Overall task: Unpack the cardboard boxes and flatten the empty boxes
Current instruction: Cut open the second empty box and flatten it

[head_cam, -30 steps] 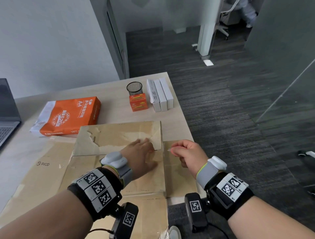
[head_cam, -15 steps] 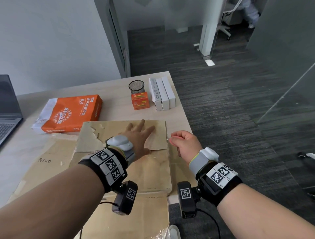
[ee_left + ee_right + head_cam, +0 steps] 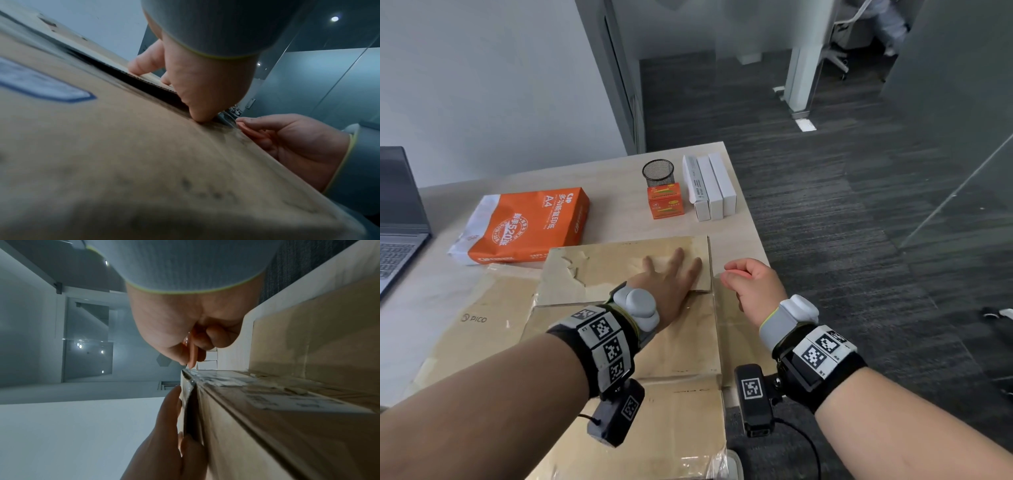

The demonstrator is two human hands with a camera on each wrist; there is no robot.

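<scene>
A flattened brown cardboard box (image 3: 654, 346) lies on the table near its right edge. My left hand (image 3: 671, 277) lies flat on the box's far flap (image 3: 619, 263), fingers straight and spread, pressing it down. My right hand (image 3: 750, 287) hovers just right of the flap's corner with curled fingers. In the right wrist view its thumb and forefinger (image 3: 192, 360) pinch the end of a clear tape strip (image 3: 191, 381) at the cardboard's corner, with my left hand (image 3: 164, 434) beside the flap's edge. The left wrist view shows my left hand (image 3: 201, 81) on the flap and my right hand (image 3: 287, 138) beside it.
A second flat cardboard sheet marked PICO (image 3: 476, 318) lies under the box to the left. Behind are an orange A4 paper ream (image 3: 527, 222), a mesh pen cup (image 3: 658, 173), a small orange box (image 3: 666, 200) and three white boxes (image 3: 710, 186). A laptop (image 3: 397, 222) sits far left.
My left hand has slid forward from the box's middle panel onto the far flap and spread its fingers flat. My right hand stays at the flap's right corner, still pinched.
</scene>
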